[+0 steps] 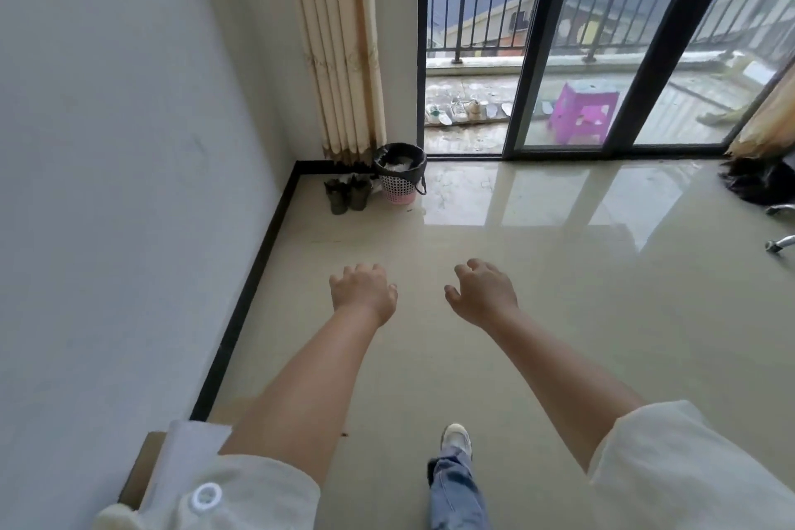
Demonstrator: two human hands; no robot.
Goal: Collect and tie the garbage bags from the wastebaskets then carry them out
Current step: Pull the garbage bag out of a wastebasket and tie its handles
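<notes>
Reaching ahead with left hand [362, 287] and right hand [482, 291] loosely curled and empty, a person approaches the pink wastebasket [399, 176] beside the curtain [340, 43], where its black garbage bag [398, 160] could spill if yanked.

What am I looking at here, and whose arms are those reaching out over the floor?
There is no machine: a person wears a camera on the head, looking forward and down, so you see their own arms. The left hand and right hand are held out with loosely curled fingers and hold nothing. Ahead, in the corner by the curtain, stands a pink wastebasket lined with a black garbage bag, with something white inside. A pair of dark shoes sits beside it on the tiled floor. Beyond the glass door a purple stool stands on the balcony.
</notes>
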